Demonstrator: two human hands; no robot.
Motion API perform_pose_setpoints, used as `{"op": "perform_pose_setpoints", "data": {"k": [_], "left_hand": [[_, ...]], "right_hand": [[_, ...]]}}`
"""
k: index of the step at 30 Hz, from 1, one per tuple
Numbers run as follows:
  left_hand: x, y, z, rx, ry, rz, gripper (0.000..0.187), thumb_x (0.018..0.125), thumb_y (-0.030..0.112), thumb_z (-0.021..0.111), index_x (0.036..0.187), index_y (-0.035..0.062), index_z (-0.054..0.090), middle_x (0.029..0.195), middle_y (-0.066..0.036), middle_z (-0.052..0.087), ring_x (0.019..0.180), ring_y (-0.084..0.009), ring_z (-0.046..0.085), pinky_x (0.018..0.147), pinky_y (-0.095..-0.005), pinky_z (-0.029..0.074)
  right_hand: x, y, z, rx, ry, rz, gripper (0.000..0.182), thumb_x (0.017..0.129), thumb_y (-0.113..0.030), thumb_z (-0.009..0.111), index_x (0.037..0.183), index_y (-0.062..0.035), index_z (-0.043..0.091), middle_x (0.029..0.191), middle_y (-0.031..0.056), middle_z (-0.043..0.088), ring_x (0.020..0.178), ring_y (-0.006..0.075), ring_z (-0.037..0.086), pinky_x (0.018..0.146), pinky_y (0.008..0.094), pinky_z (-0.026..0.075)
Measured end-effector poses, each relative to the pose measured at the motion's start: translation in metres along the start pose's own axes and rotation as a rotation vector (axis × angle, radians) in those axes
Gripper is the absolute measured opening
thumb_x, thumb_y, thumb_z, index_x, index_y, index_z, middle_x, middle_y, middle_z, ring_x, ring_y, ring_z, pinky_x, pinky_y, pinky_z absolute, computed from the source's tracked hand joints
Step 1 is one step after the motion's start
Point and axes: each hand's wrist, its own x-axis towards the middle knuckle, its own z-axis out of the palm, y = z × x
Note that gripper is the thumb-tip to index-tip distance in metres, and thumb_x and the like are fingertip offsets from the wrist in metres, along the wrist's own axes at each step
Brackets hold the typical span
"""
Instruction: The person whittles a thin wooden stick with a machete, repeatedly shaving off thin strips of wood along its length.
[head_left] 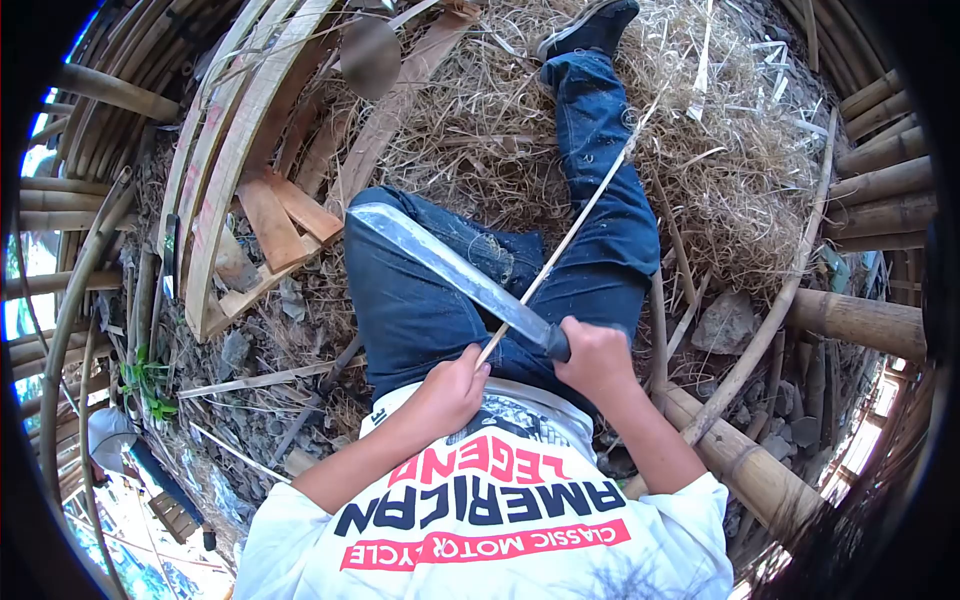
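My right hand [597,358] is closed around the dark handle of a machete [440,258], whose long, worn blade points up and to the left over my bent knee. A thin bamboo strip [580,220] passes through my left hand [452,388], pinched between thumb and fingers near its lower end. From there the strip runs up and to the right along my outstretched leg. Blade and strip cross just in front of my lap, close to the machete's handle. Small pale shavings dot my jeans [605,185].
Dry shavings [740,190] pile up ahead and to the right. Wooden planks [240,130] lean at the left, beside cut wood blocks [275,220]. Thick bamboo poles [750,465] lie at my right. Rocks [725,322] litter the ground, and bamboo walls [890,180] stand around.
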Motion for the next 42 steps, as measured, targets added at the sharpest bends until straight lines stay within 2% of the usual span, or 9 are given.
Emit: {"op": "perform_pose_setpoints", "data": {"k": [8,13,16,21,23,29,35,39,42], "left_hand": [[0.003,-0.001,0.000,-0.020,0.001,0.034,0.017,0.098,0.014,0.044,0.096,-0.0027,0.043,0.071,-0.030,0.054,0.072,-0.0512,0.054,0.062,-0.0503,0.041],[0.000,0.004,-0.004,0.006,-0.040,-0.014,0.017,0.099,0.015,0.044,0.096,-0.0023,0.043,0.070,-0.030,0.054,0.072,-0.0508,0.055,0.062,-0.0505,0.040],[-0.001,0.007,-0.004,0.011,-0.046,-0.016,0.018,0.099,0.015,0.044,0.097,-0.0025,0.043,0.070,-0.031,0.054,0.072,-0.0510,0.055,0.063,-0.0509,0.040],[0.007,0.008,-0.004,-0.007,-0.055,-0.021,0.019,0.099,0.016,0.043,0.098,-0.0029,0.043,0.072,-0.032,0.054,0.075,-0.0511,0.055,0.066,-0.0513,0.040],[0.007,0.011,-0.005,0.009,-0.078,-0.037,0.019,0.099,0.016,0.043,0.098,-0.0029,0.043,0.072,-0.032,0.054,0.076,-0.0514,0.055,0.066,-0.0512,0.040],[0.007,0.008,-0.007,-0.014,-0.043,-0.029,0.018,0.099,0.015,0.043,0.097,-0.0027,0.042,0.073,-0.031,0.054,0.076,-0.0512,0.055,0.066,-0.0504,0.041],[0.008,0.008,-0.006,-0.007,-0.074,-0.010,0.017,0.099,0.014,0.043,0.100,-0.0027,0.042,0.074,-0.032,0.055,0.077,-0.0516,0.055,0.065,-0.0516,0.040],[0.009,0.007,-0.006,-0.003,-0.066,-0.020,0.017,0.099,0.015,0.043,0.101,-0.0024,0.042,0.074,-0.032,0.055,0.076,-0.0519,0.055,0.065,-0.0516,0.040],[0.007,-0.001,-0.003,-0.024,-0.054,0.013,0.017,0.099,0.015,0.043,0.100,-0.0026,0.042,0.072,-0.031,0.054,0.075,-0.0514,0.055,0.065,-0.0506,0.041]], "right_hand": [[0.022,0.017,-0.009,-0.110,-0.010,0.182,0.027,0.068,-0.022,0.075,0.080,-0.0075,0.055,0.070,0.0141,0.066,0.068,0.0335,0.067,0.062,0.0441,0.053],[0.021,0.020,-0.009,-0.096,-0.063,0.094,0.029,0.067,-0.024,0.076,0.082,-0.0077,0.057,0.070,0.0154,0.066,0.068,0.0347,0.067,0.063,0.0446,0.054],[0.026,0.042,-0.011,-0.118,0.076,0.170,0.028,0.068,-0.023,0.075,0.084,-0.0063,0.059,0.070,0.0168,0.066,0.069,0.0355,0.067,0.064,0.0450,0.054],[0.024,0.029,-0.003,-0.088,0.056,0.231,0.026,0.069,-0.023,0.074,0.081,-0.0063,0.058,0.068,0.0160,0.065,0.069,0.0352,0.067,0.063,0.0460,0.053],[0.022,0.019,-0.009,-0.136,-0.024,0.198,0.026,0.068,-0.022,0.074,0.079,-0.0070,0.056,0.068,0.0152,0.065,0.068,0.0346,0.067,0.062,0.0458,0.053],[0.030,0.051,-0.003,-0.159,0.098,0.228,0.023,0.070,-0.018,0.072,0.080,-0.0075,0.055,0.069,0.0150,0.066,0.067,0.0357,0.067,0.060,0.0460,0.053],[0.029,0.029,-0.014,-0.192,-0.008,0.248,0.024,0.069,-0.020,0.073,0.082,-0.0083,0.056,0.069,0.0160,0.066,0.069,0.0359,0.067,0.062,0.0454,0.054],[0.038,0.053,-0.007,-0.207,0.055,0.283,0.028,0.068,-0.022,0.075,0.084,-0.0080,0.056,0.071,0.0151,0.067,0.070,0.0341,0.068,0.063,0.0451,0.054],[0.043,0.022,-0.011,-0.215,-0.002,0.259,0.031,0.068,-0.023,0.076,0.084,-0.0078,0.055,0.069,0.0153,0.066,0.069,0.0348,0.068,0.064,0.0445,0.055]]}}
